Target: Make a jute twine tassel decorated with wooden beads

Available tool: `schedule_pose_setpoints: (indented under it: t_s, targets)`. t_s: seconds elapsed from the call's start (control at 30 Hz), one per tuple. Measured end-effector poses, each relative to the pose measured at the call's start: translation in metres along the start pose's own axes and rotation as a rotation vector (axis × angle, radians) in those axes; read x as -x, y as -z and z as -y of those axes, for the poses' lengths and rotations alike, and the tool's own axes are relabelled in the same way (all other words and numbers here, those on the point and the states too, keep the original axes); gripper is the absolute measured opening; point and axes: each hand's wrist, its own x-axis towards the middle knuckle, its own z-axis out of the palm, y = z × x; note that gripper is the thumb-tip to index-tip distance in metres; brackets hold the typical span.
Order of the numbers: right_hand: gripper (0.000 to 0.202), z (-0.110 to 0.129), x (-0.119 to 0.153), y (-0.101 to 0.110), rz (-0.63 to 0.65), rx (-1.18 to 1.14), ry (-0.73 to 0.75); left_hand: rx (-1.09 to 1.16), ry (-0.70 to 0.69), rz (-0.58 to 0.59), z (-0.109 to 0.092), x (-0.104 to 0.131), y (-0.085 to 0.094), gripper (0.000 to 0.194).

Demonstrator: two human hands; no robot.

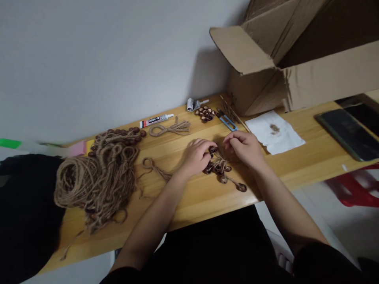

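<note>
My left hand (196, 157) rests over a bunch of twine ends with dark brown nut shells (218, 169) on the table. Its thumb and fingers close on one shell (212, 150) at the top of the bunch. Just to the right, my right hand (243, 146) is closed with fingers curled in a pinch; whatever is between the fingertips is hidden. One shell (241, 187) on a cord lies apart toward the table's front edge. Beside my left forearm lies a looped twine piece (156, 169).
A big twine heap (111, 181) covers the left side. Along the wall lie a glue tube (156, 120), a knotted twine tassel (171, 128), loose shells (205, 114) and blue thread snips (227, 120). Rightward are a stained tissue (287, 138), an open cardboard box (257, 90) and a phone (349, 132).
</note>
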Motion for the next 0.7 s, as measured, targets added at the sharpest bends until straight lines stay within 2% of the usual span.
schedule_pose_setpoints:
  t_s: [0.27, 0.47, 0.7]
  targets:
    - [0.019, 0.000, 0.000, 0.000, 0.003, -0.022, 0.022, -0.048, 0.031, 0.042, -0.006, -0.008, -0.001, 0.031]
    - [0.020, -0.001, -0.001, 0.000, 0.001, -0.018, 0.059, -0.280, -0.085, 0.162, -0.015, -0.018, 0.004, 0.023]
    - [0.020, 0.005, 0.001, 0.003, 0.004, -0.029, 0.050, -0.268, -0.182, 0.277, -0.021, -0.031, 0.015, 0.022]
